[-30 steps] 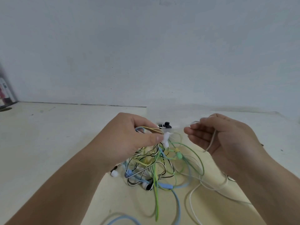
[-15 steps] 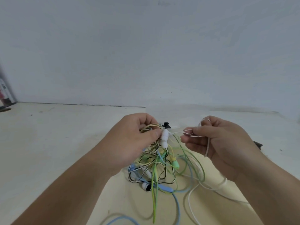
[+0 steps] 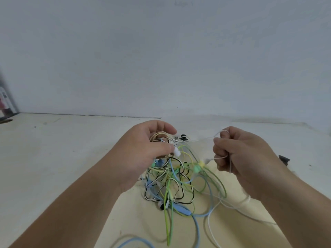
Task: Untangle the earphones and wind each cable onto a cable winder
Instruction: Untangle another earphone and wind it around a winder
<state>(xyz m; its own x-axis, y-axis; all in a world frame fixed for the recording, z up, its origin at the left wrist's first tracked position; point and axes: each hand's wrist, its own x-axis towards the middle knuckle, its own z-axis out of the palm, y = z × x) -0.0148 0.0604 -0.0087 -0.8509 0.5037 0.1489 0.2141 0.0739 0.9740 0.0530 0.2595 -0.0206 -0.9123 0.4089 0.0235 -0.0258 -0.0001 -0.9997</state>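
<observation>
White cable (image 3: 230, 166) vanishes among curled fingers (image 3: 222, 142) of right hand (image 3: 248, 155).

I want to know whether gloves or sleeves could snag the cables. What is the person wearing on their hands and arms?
Nothing that shows. The left hand and right hand are ungloved, with no rings on the visible fingers. The left forearm and right forearm are bare down to the frame's edge: no sleeve, watch or wristband in view.
</observation>
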